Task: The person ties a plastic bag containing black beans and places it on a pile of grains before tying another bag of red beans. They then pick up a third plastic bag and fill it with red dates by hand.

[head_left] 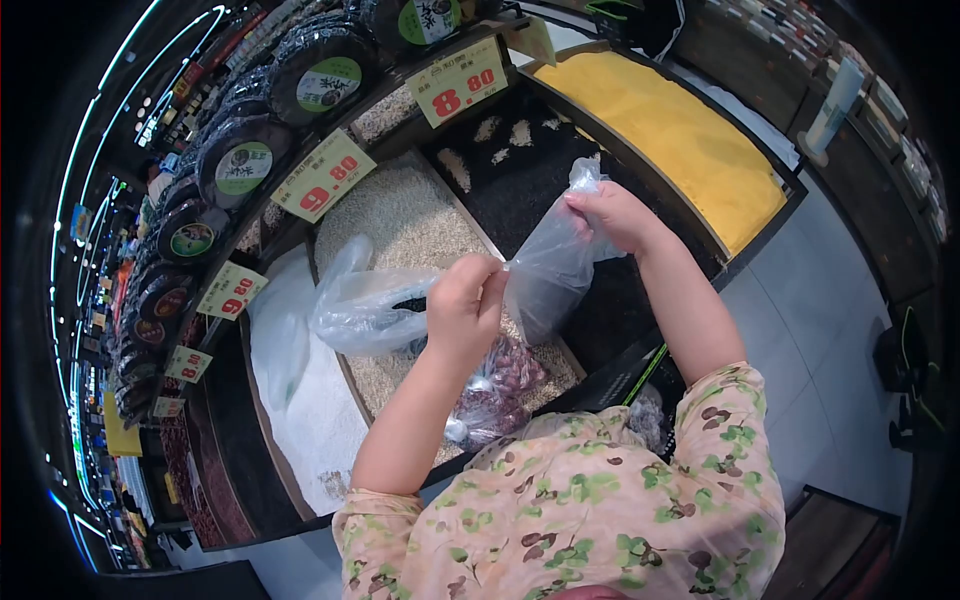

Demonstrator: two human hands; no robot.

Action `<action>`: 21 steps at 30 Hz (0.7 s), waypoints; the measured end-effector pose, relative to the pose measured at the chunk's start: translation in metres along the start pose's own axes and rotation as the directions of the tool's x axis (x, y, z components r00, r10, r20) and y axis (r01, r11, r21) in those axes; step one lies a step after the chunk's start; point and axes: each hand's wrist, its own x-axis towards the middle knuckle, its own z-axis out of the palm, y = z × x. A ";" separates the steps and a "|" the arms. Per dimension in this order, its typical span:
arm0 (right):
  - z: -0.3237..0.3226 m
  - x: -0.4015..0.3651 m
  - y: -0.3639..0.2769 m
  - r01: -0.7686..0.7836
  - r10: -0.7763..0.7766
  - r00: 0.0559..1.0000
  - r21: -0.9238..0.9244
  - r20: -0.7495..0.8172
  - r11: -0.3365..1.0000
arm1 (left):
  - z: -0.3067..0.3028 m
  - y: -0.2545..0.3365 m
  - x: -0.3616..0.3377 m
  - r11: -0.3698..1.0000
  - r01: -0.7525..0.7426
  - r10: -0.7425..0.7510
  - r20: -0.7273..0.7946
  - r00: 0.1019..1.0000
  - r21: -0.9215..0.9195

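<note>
Two bare hands draw a clear plastic bag (pixel 548 285) taut above the bins of grain. The left hand (pixel 465 300) pinches one edge of it between thumb and curled fingers, the fingertips largely hidden behind the knuckles; the right hand (pixel 612 215) pinches the bunched upper end, thumb pressed against the fingers. More clear film (pixel 370 315) spreads left of the left hand, and whether it belongs to the same bag cannot be told. Below, a filled plastic bag (pixel 510 375) of dark red-purple pieces, partly covered by the left forearm, appears over the beige grain (pixel 395 215); their exact kind is unclear.

Five yellow price signs run along the shelf edge. The largest sign (pixel 458 82) reads 8.80 in red; on the next sign (pixel 324 175) the first digit could be 6 or 9, followed by 80. The smallest sign (pixel 168 407) is unreadable, and the small characters on the others blur. Above them stand dark wrapped discs, four with green-and-white labels (pixel 330 85) bearing Chinese characters too fine to read; the topmost is cut off by the frame.

Four bins show clearly: yellow grain (pixel 665 145), black grain (pixel 485 205) with several pale patches, beige grain, and white grain (pixel 315 425). Darker compartments farther left are hard to make out.
</note>
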 end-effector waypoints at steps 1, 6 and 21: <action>0.001 -0.001 0.004 -0.006 0.006 1.000 0.003 0.001 1.000 | 0.001 -0.002 -0.003 1.000 0.006 -0.006 0.002 1.000 0.000; 0.002 -0.005 0.007 -0.069 0.071 0.997 0.096 -0.026 0.993 | 0.005 -0.017 -0.003 0.992 0.115 -0.111 0.079 0.991 -0.043; 0.046 -0.027 0.023 0.035 0.012 0.998 -0.671 0.065 0.741 | 0.022 -0.022 -0.018 0.932 0.264 -0.264 0.032 0.964 -0.248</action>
